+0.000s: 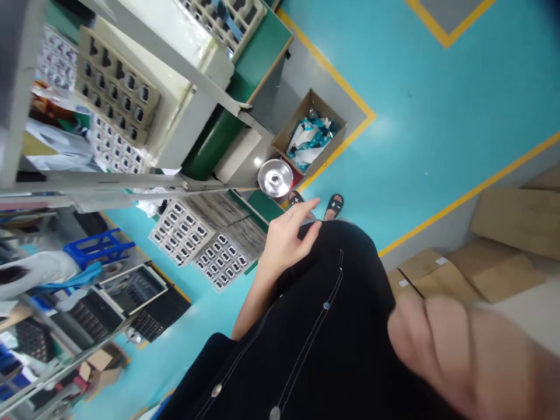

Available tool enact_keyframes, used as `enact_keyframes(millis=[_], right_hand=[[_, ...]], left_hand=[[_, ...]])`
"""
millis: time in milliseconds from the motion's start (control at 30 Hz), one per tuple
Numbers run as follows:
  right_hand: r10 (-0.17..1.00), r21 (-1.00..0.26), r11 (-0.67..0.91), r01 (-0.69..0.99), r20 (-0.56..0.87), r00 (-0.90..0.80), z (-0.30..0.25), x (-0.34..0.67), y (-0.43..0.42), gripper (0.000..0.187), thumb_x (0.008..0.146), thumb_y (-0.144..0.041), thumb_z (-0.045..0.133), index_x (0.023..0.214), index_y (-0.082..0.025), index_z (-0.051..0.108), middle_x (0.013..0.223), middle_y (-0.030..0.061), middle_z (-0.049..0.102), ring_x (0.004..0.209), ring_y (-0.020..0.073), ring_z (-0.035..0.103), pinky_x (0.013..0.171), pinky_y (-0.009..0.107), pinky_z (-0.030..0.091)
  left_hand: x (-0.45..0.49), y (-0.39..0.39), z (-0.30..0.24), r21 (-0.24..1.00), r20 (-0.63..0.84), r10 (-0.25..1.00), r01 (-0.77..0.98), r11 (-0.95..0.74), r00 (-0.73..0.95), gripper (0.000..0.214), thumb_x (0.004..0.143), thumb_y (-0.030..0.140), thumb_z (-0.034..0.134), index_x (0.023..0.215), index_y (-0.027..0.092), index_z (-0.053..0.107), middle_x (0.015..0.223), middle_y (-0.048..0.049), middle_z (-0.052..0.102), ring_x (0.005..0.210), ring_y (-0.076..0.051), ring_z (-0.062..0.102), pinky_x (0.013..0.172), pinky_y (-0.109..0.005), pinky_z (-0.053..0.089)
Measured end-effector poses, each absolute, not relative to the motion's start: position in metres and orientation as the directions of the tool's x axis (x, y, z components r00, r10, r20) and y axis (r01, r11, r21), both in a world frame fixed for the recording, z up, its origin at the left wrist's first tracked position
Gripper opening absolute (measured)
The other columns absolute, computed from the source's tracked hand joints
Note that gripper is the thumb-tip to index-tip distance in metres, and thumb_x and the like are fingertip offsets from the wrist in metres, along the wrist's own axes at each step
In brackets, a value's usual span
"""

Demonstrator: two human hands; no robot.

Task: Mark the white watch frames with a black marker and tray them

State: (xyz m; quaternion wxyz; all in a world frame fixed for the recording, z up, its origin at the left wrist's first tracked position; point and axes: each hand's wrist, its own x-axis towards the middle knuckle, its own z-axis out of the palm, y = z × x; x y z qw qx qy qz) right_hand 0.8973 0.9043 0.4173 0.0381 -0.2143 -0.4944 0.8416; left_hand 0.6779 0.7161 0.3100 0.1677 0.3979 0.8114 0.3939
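Observation:
My left hand (291, 233) hangs in front of the black garment (324, 326) that I wear. Its fingers are loosely stretched, the thumb stands apart, and a thin ring shows on one finger; it holds nothing. Close to the camera at the lower right, my right hand (455, 344) is blurred with its fingers curled in. Whether anything is inside that closed hand is hidden. Beyond the left hand, a round shiny metal lid or disc (275, 178) lies near my sandalled feet (335, 202).
A cardboard box (336, 143) of teal and white scraps stands on the floor. Stacked trays (221, 259) of dark parts and a shelving frame (161, 181) with another tray (116, 87) are at left. Cartons (507, 221) lie at right. Behind the frame, a person's sleeve (44, 265) shows.

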Motion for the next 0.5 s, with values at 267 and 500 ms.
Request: enact_keyframes(millis=[267,500], right_hand=[[0.512,-0.784,-0.621,0.018,-0.423,-0.748,0.308,0.809,0.886,0.051,0.1,-0.077,0.057,0.084,-0.028,0.057,0.082,0.0052,0.052,0.069,0.0236,0.048,0.068,0.047,0.051],[0.442,-0.939,-0.31,0.151,-0.283,-0.851,0.297,0.813,0.904,0.058,0.099,-0.082,0.072,0.084,-0.026,0.069,0.084,0.0045,0.061,0.08,0.0239,0.057,0.078,0.041,0.053]], left_hand=[[0.682,0.726,0.316,0.955,-0.041,0.675,0.169,0.243,-0.736,0.031,0.113,0.035,0.073,0.14,0.023,0.079,0.125,-0.0112,0.088,0.104,-0.024,0.085,0.098,-0.04,0.07],[0.68,0.758,0.33,0.99,-0.141,0.761,-0.08,0.117,-0.633,0.042,0.114,0.057,0.07,0.135,0.022,0.082,0.11,-0.0101,0.085,0.093,-0.023,0.082,0.08,-0.033,0.069]])
